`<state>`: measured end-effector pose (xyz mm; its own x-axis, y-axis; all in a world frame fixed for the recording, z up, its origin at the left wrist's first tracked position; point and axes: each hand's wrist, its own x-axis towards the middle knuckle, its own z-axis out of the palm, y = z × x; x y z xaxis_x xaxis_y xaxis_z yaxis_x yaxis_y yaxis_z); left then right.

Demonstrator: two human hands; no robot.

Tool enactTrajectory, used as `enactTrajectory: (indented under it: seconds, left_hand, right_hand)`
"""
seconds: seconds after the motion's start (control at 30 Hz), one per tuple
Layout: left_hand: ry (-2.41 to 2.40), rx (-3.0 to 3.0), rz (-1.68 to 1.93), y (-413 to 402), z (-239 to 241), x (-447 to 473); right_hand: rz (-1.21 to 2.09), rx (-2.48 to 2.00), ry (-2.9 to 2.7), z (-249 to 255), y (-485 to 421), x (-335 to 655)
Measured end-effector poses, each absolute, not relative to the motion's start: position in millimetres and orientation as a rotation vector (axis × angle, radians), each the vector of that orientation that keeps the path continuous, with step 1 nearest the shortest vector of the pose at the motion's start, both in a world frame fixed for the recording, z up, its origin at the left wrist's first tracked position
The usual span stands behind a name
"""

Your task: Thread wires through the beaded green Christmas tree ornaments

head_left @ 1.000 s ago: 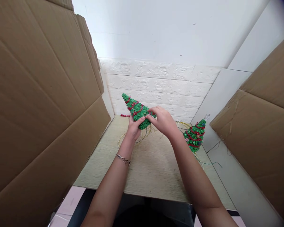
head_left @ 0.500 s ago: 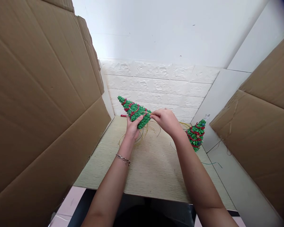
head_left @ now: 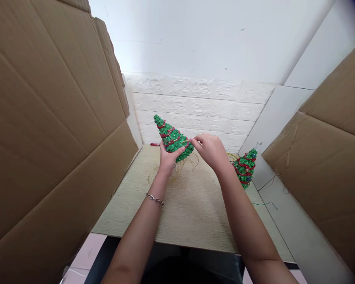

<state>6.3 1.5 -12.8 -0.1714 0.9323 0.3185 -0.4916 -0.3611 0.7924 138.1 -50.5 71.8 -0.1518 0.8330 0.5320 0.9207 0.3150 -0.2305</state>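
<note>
Left of the star-topped tree point(head_left: 246, 169), I see the left hand point(head_left: 168, 160) clamping its fingers round a tilted green tree point(head_left: 172, 137); the right hand point(head_left: 212, 150) pinches a yellow wire point(head_left: 185, 141) at its side.

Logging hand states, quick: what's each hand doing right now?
Left hand: closed, holding the tilted green tree.
Right hand: closed in a pinch, apparently on a thin yellow strand at the tree's side.

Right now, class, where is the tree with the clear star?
On the right of the head view, the star-topped tree is on the table, its lower left hidden by the right forearm.
</note>
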Motion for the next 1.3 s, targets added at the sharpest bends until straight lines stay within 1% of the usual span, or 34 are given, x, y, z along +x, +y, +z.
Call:
enactTrajectory:
  seconds: [0.17,0.33,0.5,0.67,0.8,1.13,1.3]
  left_hand:
    - [0.674,1.066,1.704,-1.7,-10.9,7.5]
    - [0.699,1.112,1.691,-5.6,-7.5,8.5]
    - [0.661,1.023,1.704,-4.8,-6.9,8.3]
    - [0.606,0.884,1.731,-5.3,-2.5,6.0]
    - [0.56,0.774,1.757,-5.2,0.4,3.7]
    - [0.518,0.685,1.752,1.5,-3.7,1.3]
    - [0.62,0.714,1.753,4.1,-6.6,0.9]
  right_hand:
    - [-0.213,-1.561,-2.052,67.3,-47.8,132.4]
    - [-0.125,-1.497,-2.098,63.8,-45.3,128.1]
    - [0.03,-1.445,-2.062,67.5,-48.6,137.0]
    - [0.236,-1.469,-2.17,67.2,-47.0,149.5]
    - [0.314,-1.434,-2.13,68.4,-45.8,154.3]
    - [0.258,-1.34,-1.992,71.4,-50.6,151.9]
    - [0.102,-1.274,-1.937,72.7,-49.6,149.4]
